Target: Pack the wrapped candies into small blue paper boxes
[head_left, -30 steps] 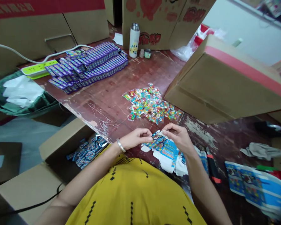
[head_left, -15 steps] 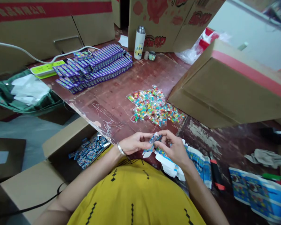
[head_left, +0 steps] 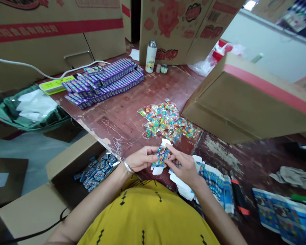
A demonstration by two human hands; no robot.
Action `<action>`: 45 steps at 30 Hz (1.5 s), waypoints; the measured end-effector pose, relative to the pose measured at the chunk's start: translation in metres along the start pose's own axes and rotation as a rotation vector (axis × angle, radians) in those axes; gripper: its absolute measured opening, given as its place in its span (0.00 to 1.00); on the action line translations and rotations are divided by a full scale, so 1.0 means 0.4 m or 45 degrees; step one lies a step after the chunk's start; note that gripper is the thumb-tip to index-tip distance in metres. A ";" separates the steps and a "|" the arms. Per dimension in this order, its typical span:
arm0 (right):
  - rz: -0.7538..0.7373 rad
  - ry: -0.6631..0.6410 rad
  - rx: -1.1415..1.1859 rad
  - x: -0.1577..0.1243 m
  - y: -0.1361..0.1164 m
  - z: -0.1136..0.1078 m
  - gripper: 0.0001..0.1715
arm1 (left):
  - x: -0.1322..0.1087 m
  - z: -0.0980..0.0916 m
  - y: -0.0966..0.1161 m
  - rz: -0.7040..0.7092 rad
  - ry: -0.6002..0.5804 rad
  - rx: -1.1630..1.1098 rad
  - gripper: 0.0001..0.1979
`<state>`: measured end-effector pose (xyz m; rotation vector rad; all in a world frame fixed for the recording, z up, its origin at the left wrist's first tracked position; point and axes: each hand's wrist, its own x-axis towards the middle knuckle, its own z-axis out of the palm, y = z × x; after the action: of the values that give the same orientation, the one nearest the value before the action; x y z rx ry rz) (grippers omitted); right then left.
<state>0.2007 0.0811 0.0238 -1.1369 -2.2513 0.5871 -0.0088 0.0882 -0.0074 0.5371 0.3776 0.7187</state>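
Between both hands is a small blue printed candy box (head_left: 160,156) with white flaps sticking out at its top and bottom ends. My left hand (head_left: 142,158) pinches its left side between thumb and fingers. At its right side, my right hand (head_left: 181,165) grips with the thumb low and a fingertip by the top flap. Just beyond lies a pile of small clear packets of colourful candy (head_left: 165,120). Beneath and beside my right forearm are flat blue-and-white box blanks (head_left: 214,183), partly hidden by that arm.
Purple boxes (head_left: 104,83) stand in rows at the back left. An open carton (head_left: 73,158) at lower left holds several filled blue boxes (head_left: 98,172). A large carton (head_left: 244,105) leans at right; a black-and-red cutter (head_left: 239,197) lies near the blanks. A flask (head_left: 151,57) stands behind.
The small box has turned more upright and faces me, its top white flap now showing. My right fingers have shifted toward that flap. The whole view has tilted slightly upward.
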 end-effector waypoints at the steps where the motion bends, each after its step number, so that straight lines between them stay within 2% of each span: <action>1: -0.028 0.030 -0.017 -0.003 0.004 0.005 0.32 | 0.000 -0.002 0.000 -0.005 0.002 0.005 0.26; 4: -0.076 0.147 -0.075 -0.012 0.013 0.025 0.28 | 0.004 -0.008 -0.002 -0.021 0.004 -0.005 0.25; 7: -0.030 0.254 -0.054 -0.016 0.017 0.042 0.21 | 0.007 -0.012 -0.006 -0.046 -0.002 -0.021 0.26; 10: 0.094 0.226 0.083 -0.010 0.019 0.040 0.14 | 0.007 -0.016 -0.010 -0.092 -0.007 0.043 0.25; 13: 0.261 -0.007 0.343 0.001 0.018 0.013 0.09 | 0.003 -0.019 -0.010 -0.141 -0.018 0.177 0.25; 17: 0.420 -0.319 0.680 0.015 0.010 -0.034 0.10 | -0.005 -0.020 0.005 -0.158 -0.040 0.402 0.30; 21: 0.548 -0.473 0.786 0.026 0.004 -0.056 0.11 | -0.008 -0.016 0.021 -0.202 -0.024 0.562 0.32; 25: 0.623 -0.723 0.913 0.028 0.018 -0.066 0.13 | -0.009 -0.018 0.021 -0.276 -0.112 0.697 0.30; 30: 0.578 -0.810 0.828 0.020 0.027 -0.078 0.25 | -0.009 -0.027 0.019 -0.273 -0.051 0.680 0.30; 33: 0.586 -0.946 0.894 0.015 0.020 -0.072 0.24 | -0.001 -0.016 0.022 -0.303 -0.111 0.715 0.28; 35: 0.593 -0.981 0.938 0.012 0.015 -0.064 0.23 | 0.007 -0.004 0.023 -0.282 -0.097 0.741 0.25; 38: 0.600 -0.903 0.947 0.011 0.011 -0.050 0.20 | 0.021 0.011 0.018 -0.236 -0.011 0.791 0.17; 40: 0.624 -0.737 0.897 0.010 0.011 -0.038 0.20 | 0.027 0.015 0.014 -0.168 0.104 0.833 0.15; 41: 0.647 -0.568 0.860 0.009 0.012 -0.031 0.19 | 0.029 0.016 0.012 -0.117 0.192 0.845 0.15; 44: 0.686 0.074 0.806 0.006 0.012 -0.004 0.17 | 0.034 0.016 0.000 0.068 0.481 0.774 0.16; 45: 0.679 0.193 0.816 0.004 0.011 0.007 0.17 | 0.037 0.016 -0.006 0.122 0.553 0.738 0.16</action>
<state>0.2008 0.0846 0.0195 -1.3570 -1.4407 1.2697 0.0060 0.0950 -0.0059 0.9516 0.9875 0.8191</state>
